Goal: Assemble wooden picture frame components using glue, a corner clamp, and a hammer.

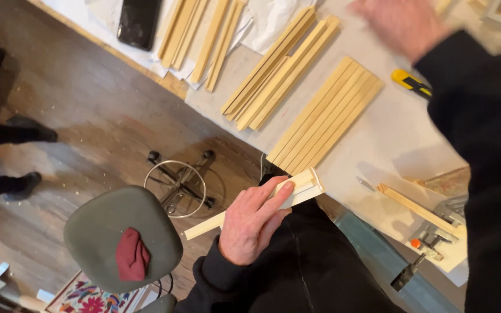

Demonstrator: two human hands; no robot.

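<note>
Left hand [254, 223] around wood strip [250, 210]; right hand [402, 23] blurred.

We have a single view, from a camera worn on the head, looking steeply down and tilted, so the workbench [389, 133] edge runs diagonally from about eleven o'clock down to four o'clock. We sit close: our own dark sleeves fill the frame from five o'clock up to two o'clock, the left hand [254, 221] lies just below centre, and the right hand [402, 23], blurred, is cut by the top edge near one o'clock. Past the bench edge we look straight down to the wooden floor [76, 133] and a green stool [117, 232] at about seven to eight o'clock. No second view overlaps this one.
</note>
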